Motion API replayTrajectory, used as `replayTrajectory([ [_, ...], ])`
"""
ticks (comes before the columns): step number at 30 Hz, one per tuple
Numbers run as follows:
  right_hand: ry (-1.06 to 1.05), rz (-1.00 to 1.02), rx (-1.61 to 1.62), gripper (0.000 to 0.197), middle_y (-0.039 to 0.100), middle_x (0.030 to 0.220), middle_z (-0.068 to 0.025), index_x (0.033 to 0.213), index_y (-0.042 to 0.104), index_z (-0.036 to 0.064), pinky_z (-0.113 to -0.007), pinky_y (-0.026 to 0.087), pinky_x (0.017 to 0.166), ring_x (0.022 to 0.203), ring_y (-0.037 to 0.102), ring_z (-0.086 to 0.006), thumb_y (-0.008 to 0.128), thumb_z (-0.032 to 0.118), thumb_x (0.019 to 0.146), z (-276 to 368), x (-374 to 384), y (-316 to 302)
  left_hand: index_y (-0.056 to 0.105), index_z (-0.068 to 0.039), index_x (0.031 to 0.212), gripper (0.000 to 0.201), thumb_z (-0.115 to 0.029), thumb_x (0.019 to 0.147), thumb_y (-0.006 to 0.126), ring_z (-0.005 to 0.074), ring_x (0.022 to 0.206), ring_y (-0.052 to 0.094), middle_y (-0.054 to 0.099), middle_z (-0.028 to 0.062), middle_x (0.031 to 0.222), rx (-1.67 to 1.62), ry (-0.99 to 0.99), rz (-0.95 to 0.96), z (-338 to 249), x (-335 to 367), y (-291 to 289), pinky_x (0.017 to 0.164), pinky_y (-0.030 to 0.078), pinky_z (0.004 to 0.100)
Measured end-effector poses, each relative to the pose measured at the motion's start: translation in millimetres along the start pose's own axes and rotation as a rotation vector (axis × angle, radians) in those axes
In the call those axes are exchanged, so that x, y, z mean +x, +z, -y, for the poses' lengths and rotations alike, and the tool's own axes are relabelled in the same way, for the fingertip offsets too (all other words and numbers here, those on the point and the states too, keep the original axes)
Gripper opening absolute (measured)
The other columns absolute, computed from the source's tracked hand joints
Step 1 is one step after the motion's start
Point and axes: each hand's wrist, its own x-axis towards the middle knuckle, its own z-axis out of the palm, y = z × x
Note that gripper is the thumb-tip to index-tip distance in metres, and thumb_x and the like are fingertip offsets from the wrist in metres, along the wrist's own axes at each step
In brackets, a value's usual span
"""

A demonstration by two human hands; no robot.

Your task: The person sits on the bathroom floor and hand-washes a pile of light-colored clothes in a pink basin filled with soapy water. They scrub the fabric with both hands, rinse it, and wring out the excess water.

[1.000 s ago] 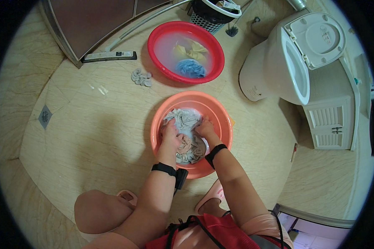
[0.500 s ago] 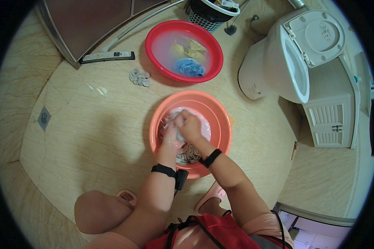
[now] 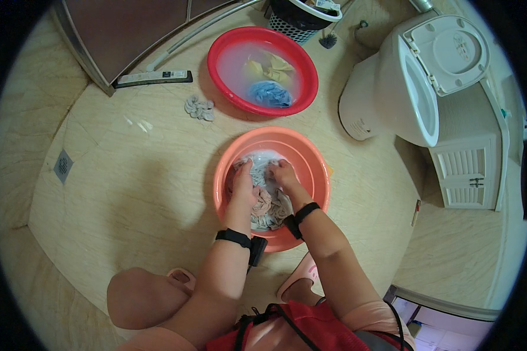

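Several pieces of wet cloth (image 3: pixel 262 203), grey and pinkish, lie bunched in cloudy, foamy water (image 3: pixel 265 155) inside an orange basin (image 3: pixel 315 175) on the tiled floor (image 3: pixel 158 222). On the basin's left side, the left hand (image 3: pixel 243 180) lies against the grey cloth, with its fingers pointing away from the body; whether they grip it, I cannot tell. Across from it, the right hand (image 3: pixel 284 174) has its fingers bent down at the cloth's right edge, and its grip cannot be made out either. The two hands are apart, with grey cloth between them. Each forearm wears a black band, left (image 3: pixel 234 236) and right (image 3: pixel 307 212). Just beyond the orange basin stands a red basin (image 3: pixel 306 96) of whitish water, holding a yellow cloth (image 3: pixel 278 67) and a blue cloth (image 3: pixel 269 94). To its left, a small grey cloth (image 3: pixel 199 108) lies crumpled on the floor near a squeegee (image 3: pixel 154 78), while a white toilet (image 3: pixel 360 105) stands to the right, its lid raised
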Motion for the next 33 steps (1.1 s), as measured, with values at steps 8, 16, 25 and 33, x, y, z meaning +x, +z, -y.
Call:
replayTrajectory([
  [8,-0.596,0.285,-0.024,0.017,0.055,0.067,-0.0145,0.083,0.059,0.0027,-0.037,0.048,0.061,0.062,0.058,-0.0222,0.058,0.017,0.075,135.3,-138.9,52.5,0.061,-0.014,0.094,0.028,-0.041,0.09,0.055,0.0147,0.085,0.057,0.059,0.0,0.09,-0.405,0.1,0.487,10.0,22.4,-47.2,0.074,0.048,0.0294],
  [16,-0.286,-0.317,-0.65,0.032,0.061,0.099,-0.0239,0.103,0.055,0.0062,-0.049,0.049,0.074,0.088,0.06,-0.0408,0.06,0.029,0.081,58.7,-42.6,0.9,0.054,-0.017,0.123,0.039,-0.04,0.091,0.052,0.0166,0.101,0.056,0.058,0.0018,0.117,-0.205,-0.016,0.391,4.5,11.7,-14.1,0.084,0.042,0.0376],
  [25,-0.088,-0.04,-0.858,0.043,0.054,0.117,-0.025,0.122,0.049,0.0101,-0.044,0.044,0.093,0.113,0.049,-0.0389,0.057,0.017,0.08,25.9,-38.0,12.3,0.043,-0.02,0.136,0.058,-0.046,0.085,0.058,0.0245,0.13,0.029,0.035,0.0049,0.143,-0.046,-0.032,0.077,-5.0,5.5,-21.2,0.101,0.03,0.0519],
  [33,-0.467,0.292,-0.003,0.022,0.059,0.073,-0.01,0.08,0.057,0.0019,-0.033,0.049,0.066,0.072,0.06,-0.015,0.068,0.021,0.074,99.7,-101.1,45.5,0.05,-0.01,0.127,0.046,-0.035,0.089,0.055,0.0229,0.112,0.051,0.052,0.0074,0.124,-0.231,0.153,0.349,7.9,18.0,-44.9,0.094,0.042,0.0362],
])
